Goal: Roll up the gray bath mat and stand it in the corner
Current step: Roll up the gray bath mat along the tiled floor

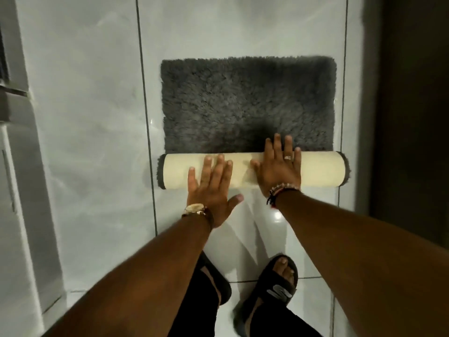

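Observation:
The gray bath mat (247, 103) lies on the white tiled floor, shaggy side up. Its near end is wound into a roll (320, 170) with the cream backing outward and gray pile showing at both ends. My left hand (211, 188) rests flat with fingers spread, its fingertips on the roll's near side left of centre and its palm over the floor. My right hand (279, 166) lies flat on top of the roll right of centre, fingers spread and reaching over onto the gray pile. Neither hand grips the mat.
A white cabinet or appliance (21, 190) runs along the left side. A dark doorway or wall (410, 105) stands on the right, close to the mat's right edge. My feet in black slides (277, 285) stand just behind the roll.

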